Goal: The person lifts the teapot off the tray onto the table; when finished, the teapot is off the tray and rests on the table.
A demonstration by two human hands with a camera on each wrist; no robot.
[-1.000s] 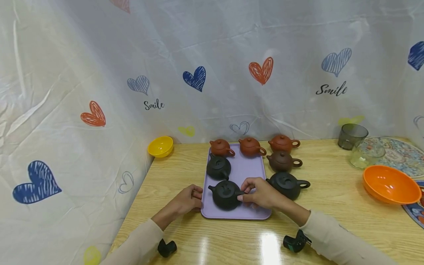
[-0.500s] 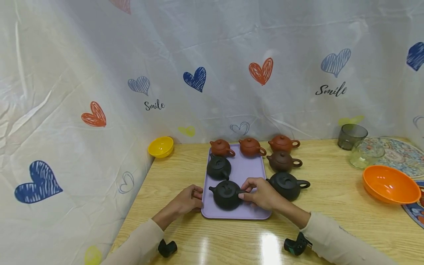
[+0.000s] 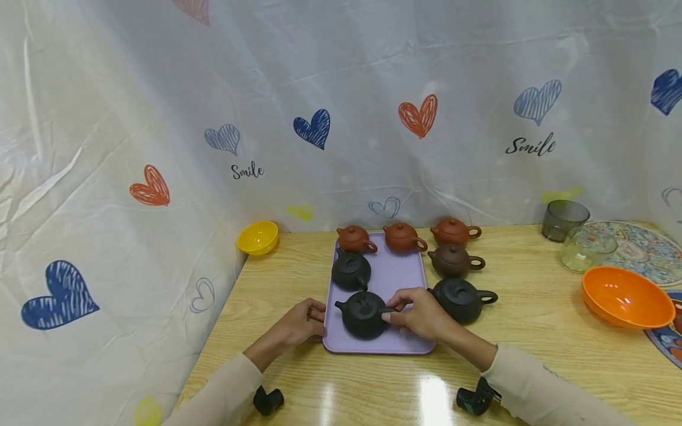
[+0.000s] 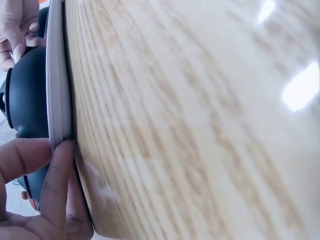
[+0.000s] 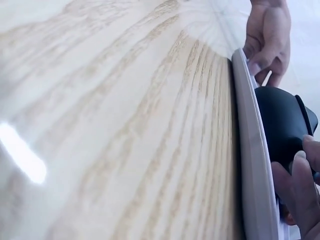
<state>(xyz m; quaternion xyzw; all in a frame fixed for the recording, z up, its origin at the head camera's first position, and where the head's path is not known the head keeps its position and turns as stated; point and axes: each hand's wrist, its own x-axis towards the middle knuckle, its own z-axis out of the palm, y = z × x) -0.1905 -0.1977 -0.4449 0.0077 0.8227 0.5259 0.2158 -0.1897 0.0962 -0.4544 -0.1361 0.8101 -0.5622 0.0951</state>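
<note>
Lilac edges frame the tray (image 3: 396, 272), where a black teapot (image 3: 363, 318) sits near the front rim; the right hand (image 3: 420, 310) pinches its handle, the left hand (image 3: 301, 322) pinches the tray's left rim. Past another black teapot (image 3: 458, 300) on the right, open worktop (image 3: 538, 302) reaches the orange bowl (image 3: 627, 296).

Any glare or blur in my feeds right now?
Head: two bright reflections on the tabletop, in front of the purple tray. Left wrist: white glare patches at right, tabletop soft there. Right wrist: white streak at left, clear of the tray.
</note>
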